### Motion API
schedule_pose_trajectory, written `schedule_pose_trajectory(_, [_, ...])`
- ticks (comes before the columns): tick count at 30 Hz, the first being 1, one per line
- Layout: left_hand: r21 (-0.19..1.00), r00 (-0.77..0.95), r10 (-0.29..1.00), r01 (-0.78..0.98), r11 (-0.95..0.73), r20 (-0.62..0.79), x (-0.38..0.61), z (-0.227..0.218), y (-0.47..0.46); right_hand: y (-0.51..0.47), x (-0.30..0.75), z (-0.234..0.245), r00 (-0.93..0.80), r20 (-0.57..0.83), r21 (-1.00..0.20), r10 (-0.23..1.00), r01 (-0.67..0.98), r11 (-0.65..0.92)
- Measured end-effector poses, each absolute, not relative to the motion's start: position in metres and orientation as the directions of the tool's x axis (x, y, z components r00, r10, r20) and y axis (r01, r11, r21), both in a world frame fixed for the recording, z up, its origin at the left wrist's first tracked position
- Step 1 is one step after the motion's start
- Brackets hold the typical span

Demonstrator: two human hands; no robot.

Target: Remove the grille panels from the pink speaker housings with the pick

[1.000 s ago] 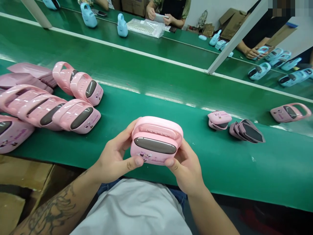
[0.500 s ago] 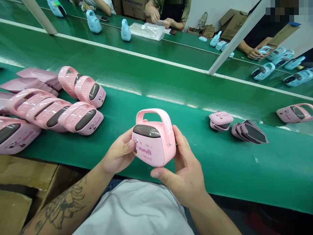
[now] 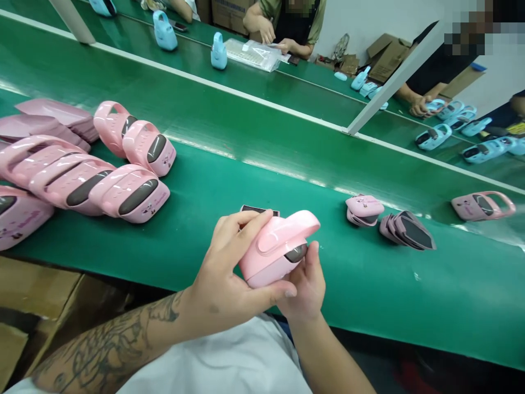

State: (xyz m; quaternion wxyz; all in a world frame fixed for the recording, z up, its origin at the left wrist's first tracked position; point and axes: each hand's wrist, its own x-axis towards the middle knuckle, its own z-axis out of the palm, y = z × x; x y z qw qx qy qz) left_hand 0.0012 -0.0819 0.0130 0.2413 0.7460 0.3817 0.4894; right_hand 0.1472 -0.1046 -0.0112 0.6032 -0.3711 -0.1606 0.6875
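A pink plastic housing with a carrying handle and a dark glossy window is held between both hands above the table edge. It is turned sideways, its handle pointing up and right. My left hand wraps over its left side, fingers across the top and thumb along the lower front. From the right, my right hand supports it with fingers curled behind the window end. Just beyond my left fingertips a dark flat panel with a pale edge shows; whether it touches the housing I cannot tell.
Several similar pink housings stand at left, beside stacked pink panels. At right lie small stacks of panels and another housing. Across a white rail, people handle blue housings. Cardboard is at lower left.
The housing has been turned from printed face toward me to its side. My left hand has moved up over it, my right hand under its right end. The dark panel has come into view.
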Motion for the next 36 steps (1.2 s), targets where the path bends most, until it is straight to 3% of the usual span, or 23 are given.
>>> schedule_pose_trajectory(8, [0.71,0.212,0.776,0.316,-0.629,0.593,0.006,0.011,-0.078,-0.107,0.149,-0.008,0.056,-0.347,-0.598,0.936,-0.782,-0.175])
schedule_pose_trajectory(14, [0.678,0.239,0.746,0.312,-0.665,0.622,0.011,0.008,-0.076,-0.103,0.148,-0.002,0.018,-0.428,-0.511,0.904,-0.83,-0.225])
schedule_pose_trajectory(19, [0.697,0.231,0.749,0.276,-0.662,0.621,0.022,0.009,-0.073,-0.101,0.144,-0.004,-0.021,-0.391,-0.603,0.92,-0.749,-0.274])
schedule_pose_trajectory(23, [0.874,0.289,0.855,0.103,-0.474,0.43,0.015,0.01,-0.078,-0.117,0.159,-0.018,-0.075,-0.35,-0.762,0.934,-0.558,-0.33])
schedule_pose_trajectory(25, [0.936,0.366,0.872,0.009,-0.353,0.325,0.003,0.004,-0.081,-0.131,0.179,-0.021,0.111,-0.279,-0.896,0.954,-0.389,-0.217])
schedule_pose_trajectory(27, [0.968,0.473,0.851,-0.018,-0.248,0.227,-0.01,-0.007,-0.084,-0.145,0.201,-0.018,0.316,-0.038,-0.998,0.948,-0.053,-0.023])
schedule_pose_trajectory(28, [0.979,0.525,0.833,-0.004,-0.202,0.174,-0.016,-0.014,-0.085,-0.151,0.211,-0.014,0.306,0.079,-0.99,0.949,0.137,0.038])
schedule_pose_trajectory(30, [0.991,0.602,0.796,0.058,-0.123,0.063,-0.023,-0.026,-0.086,-0.156,0.224,-0.004,0.007,0.084,-0.928,0.996,0.366,0.075])
schedule_pose_trajectory(32, [0.991,0.636,0.771,0.116,-0.071,-0.019,-0.027,-0.033,-0.085,-0.155,0.226,0.006,-0.24,-0.016,-0.884,0.971,0.458,0.098])
schedule_pose_trajectory(36, [0.982,0.666,0.746,0.142,-0.123,-0.003,-0.028,-0.032,-0.084,-0.14,0.216,0.017,-0.336,-0.087,-0.842,0.938,0.527,0.111])
